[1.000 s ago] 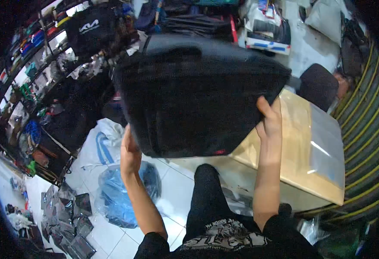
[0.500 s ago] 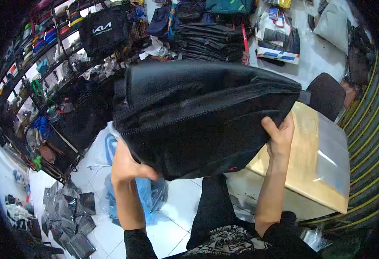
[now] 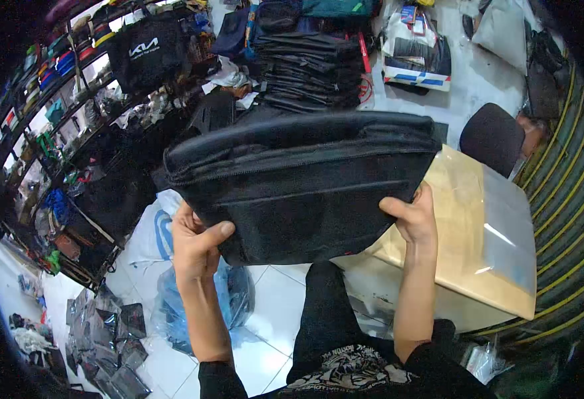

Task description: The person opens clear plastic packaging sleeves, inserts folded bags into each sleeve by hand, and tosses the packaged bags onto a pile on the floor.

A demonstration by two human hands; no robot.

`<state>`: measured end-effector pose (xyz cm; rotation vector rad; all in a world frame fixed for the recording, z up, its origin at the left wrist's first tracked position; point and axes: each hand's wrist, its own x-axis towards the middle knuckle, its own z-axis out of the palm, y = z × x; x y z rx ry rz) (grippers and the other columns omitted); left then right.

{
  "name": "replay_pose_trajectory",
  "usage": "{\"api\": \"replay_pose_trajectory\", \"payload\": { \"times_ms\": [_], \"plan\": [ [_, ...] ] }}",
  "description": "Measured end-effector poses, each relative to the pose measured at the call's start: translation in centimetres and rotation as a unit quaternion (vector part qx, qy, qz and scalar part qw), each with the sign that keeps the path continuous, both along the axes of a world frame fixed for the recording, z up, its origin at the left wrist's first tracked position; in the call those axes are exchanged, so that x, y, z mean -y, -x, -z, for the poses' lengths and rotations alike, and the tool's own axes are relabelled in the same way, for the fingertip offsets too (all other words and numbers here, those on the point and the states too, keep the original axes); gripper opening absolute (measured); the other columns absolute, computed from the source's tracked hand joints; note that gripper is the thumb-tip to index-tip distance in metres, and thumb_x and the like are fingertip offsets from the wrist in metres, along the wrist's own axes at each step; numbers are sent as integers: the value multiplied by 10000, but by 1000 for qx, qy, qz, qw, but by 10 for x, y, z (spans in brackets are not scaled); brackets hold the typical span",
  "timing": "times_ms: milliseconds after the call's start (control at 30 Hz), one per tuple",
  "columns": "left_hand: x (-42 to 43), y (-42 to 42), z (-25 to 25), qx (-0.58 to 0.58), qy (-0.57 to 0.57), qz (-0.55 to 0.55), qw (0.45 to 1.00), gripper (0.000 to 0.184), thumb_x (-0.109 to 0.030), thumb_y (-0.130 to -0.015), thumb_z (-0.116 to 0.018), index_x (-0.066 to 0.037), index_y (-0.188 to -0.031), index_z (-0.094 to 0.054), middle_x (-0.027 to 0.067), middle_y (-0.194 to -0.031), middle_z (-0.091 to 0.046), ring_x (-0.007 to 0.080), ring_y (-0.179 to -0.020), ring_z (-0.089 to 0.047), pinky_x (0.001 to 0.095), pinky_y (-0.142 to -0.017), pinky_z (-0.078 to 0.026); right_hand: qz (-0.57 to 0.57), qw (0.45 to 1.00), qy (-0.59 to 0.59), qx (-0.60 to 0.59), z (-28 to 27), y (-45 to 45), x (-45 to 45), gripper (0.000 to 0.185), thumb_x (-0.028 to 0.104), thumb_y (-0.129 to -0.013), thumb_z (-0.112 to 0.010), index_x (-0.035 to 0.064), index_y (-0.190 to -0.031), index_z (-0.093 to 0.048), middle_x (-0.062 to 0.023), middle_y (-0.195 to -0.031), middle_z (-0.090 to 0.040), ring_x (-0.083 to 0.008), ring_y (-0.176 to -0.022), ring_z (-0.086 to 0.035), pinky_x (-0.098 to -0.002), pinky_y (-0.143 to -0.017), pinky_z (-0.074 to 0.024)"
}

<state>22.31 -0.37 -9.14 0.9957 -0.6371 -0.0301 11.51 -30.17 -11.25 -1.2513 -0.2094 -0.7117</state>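
A black zippered bag (image 3: 305, 213) is held up in front of me, its zipper running along the upper part and a flat pocket on the face toward me. My left hand (image 3: 201, 236) grips its lower left side, thumb on the front and the other fingers partly hidden behind. On the right side, my right hand (image 3: 412, 211) holds the edge the same way, thumb across the front. Below the bag, a blue plastic bag (image 3: 202, 299) lies on the white tiled floor.
A cream table (image 3: 451, 233) with a clear plastic sheet stands at the right, beside a dark chair (image 3: 493, 139). Stacked black bags (image 3: 308, 70) lie ahead. Crowded shelves (image 3: 72, 106) line the left, and plastic-wrapped items (image 3: 106, 339) cover the floor at lower left.
The black bag has tilted so its zippered top shows more narrowly, and it sits slightly left of and higher than half a second ago. Both hands have kept hold of its sides.
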Motion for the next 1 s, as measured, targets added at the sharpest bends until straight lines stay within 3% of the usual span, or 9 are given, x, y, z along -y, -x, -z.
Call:
{"api": "replay_pose_trajectory", "payload": {
  "times_ms": [267,400,433,600,633,700,733,867,1000],
  "plan": [
    [-30,-40,42,0,-23,-30,999,651,5,-650,-691,60,-1257,-462,173,-1234,-538,288,-1082,-559,378,-949,-443,-76,990,-27,-113,-12,8,-7,700,73,-632,-800,-49,-1241,-477,-154,-1130,-606,-231,-1006,-594,-347,-913,-465],
    [-34,-16,79,-30,-40,-82,995,644,-28,-684,-666,57,-1279,-438,186,-1238,-525,298,-1076,-557,418,-956,-436,-31,956,257,-140,18,37,-2,848,182,-583,-867,-50,-1281,-444,-153,-1221,-566,-233,-1149,-503,-326,-1018,-365],
    [-36,-7,89,-25,-43,-75,996,635,-20,-693,-658,60,-1282,-434,185,-1236,-527,299,-1069,-560,418,-961,-433,-73,966,190,-160,28,47,-11,854,242,-593,-865,-49,-1280,-450,-150,-1241,-560,-228,-1144,-507,-328,-1015,-364],
    [-17,69,140,-76,-131,-135,979,531,18,-712,-660,38,-1216,-494,151,-1159,-572,260,-1009,-580,396,-912,-468,158,929,282,-179,64,125,-32,534,261,-715,-771,-37,-1112,-576,-244,-1024,-633,-347,-956,-624,-390,-861,-472],
    [-14,89,151,-72,-164,-128,976,492,23,-710,-662,40,-1180,-517,139,-1129,-582,246,-975,-583,376,-895,-465,155,907,244,-305,71,149,-32,463,253,-720,-763,-28,-1053,-607,-228,-980,-650,-372,-924,-629,-403,-832,-485],
    [14,132,162,-69,-216,-148,963,425,30,-700,-661,45,-1110,-552,119,-1073,-594,217,-911,-579,349,-853,-464,305,863,244,-321,88,185,-40,395,229,-723,-757,-32,-993,-631,-218,-921,-663,-367,-864,-647,-395,-784,-504],
    [29,157,162,-72,-242,-176,951,396,33,-691,-658,49,-1076,-565,110,-1048,-596,204,-881,-572,341,-829,-466,323,846,235,-353,89,207,-45,289,45,-747,-720,-47,-1007,-637,-141,-971,-682,-212,-881,-655,-324,-809,-504],
    [59,214,134,135,-390,-44,910,312,61,-734,-645,81,-1043,-607,165,-951,-654,219,-857,-630,352,-769,-492,373,865,61,-331,110,263,-81,357,17,-822,-644,-82,-1150,-544,-127,-1043,-617,-217,-961,-589,-316,-876,-450],
    [113,230,100,432,-373,-67,818,296,39,-761,-655,90,-1047,-602,192,-866,-662,231,-717,-659,299,-617,-505,394,846,197,-299,133,273,-98,631,52,-830,-639,-102,-1335,-293,-179,-1248,-462,-237,-1134,-463,-335,-982,-343]
  ]
}}
